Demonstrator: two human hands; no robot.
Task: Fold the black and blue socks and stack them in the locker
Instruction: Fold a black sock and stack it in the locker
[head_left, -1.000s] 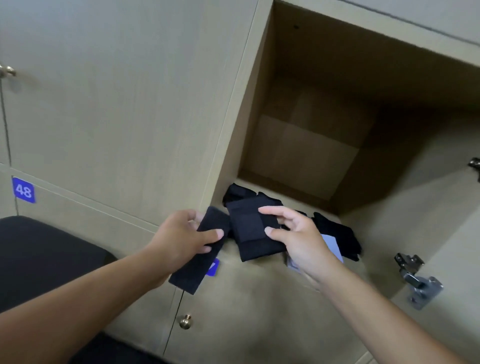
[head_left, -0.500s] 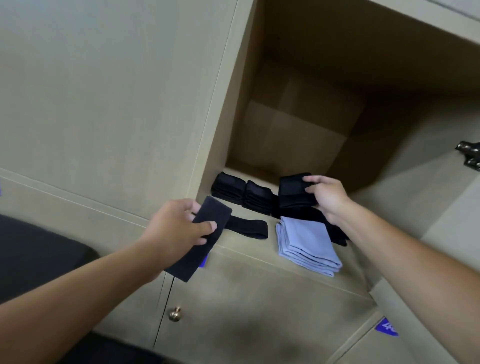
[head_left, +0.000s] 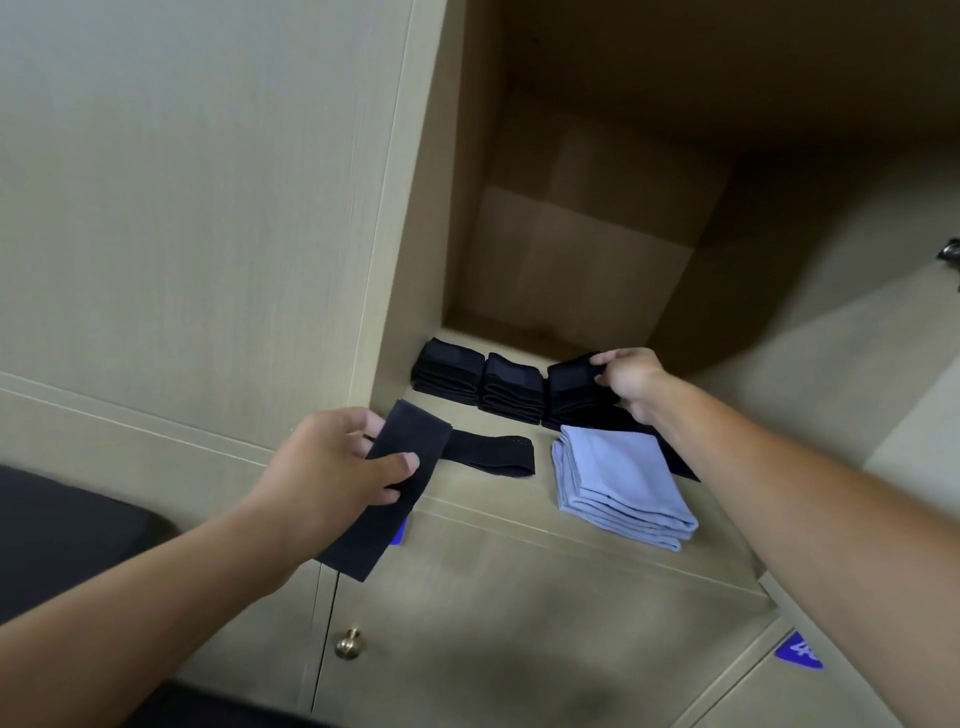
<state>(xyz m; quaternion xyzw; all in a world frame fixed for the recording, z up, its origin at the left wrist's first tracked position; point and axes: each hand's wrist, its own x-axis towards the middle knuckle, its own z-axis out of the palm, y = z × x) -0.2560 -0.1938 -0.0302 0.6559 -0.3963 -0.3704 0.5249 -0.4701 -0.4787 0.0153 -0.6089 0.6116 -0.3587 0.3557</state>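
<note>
While the locker (head_left: 597, 249) gapes empty behind, the right hand (head_left: 631, 382) grips a folded black pile (head_left: 574, 395) there; the left hand (head_left: 332, 470) pinches a black sock (head_left: 387, 493) over the front edge.

Soft indoor light, dim inside the locker (head_left: 597, 249), with blur at the right edge.

Even, diffuse light falls on the pale door fronts from the viewer's side, without glare. The locker's recess darkens toward its upper right, where the wall sinks into brown shadow. The black folded socks (head_left: 509, 384) lose nearly all surface detail; the blue stack (head_left: 618, 483) reads clearly. A faint dark shadow smudges the lower door. The right forearm and the open door behind it are motion-blurred, and straight edges bow from wide-angle distortion.
</note>
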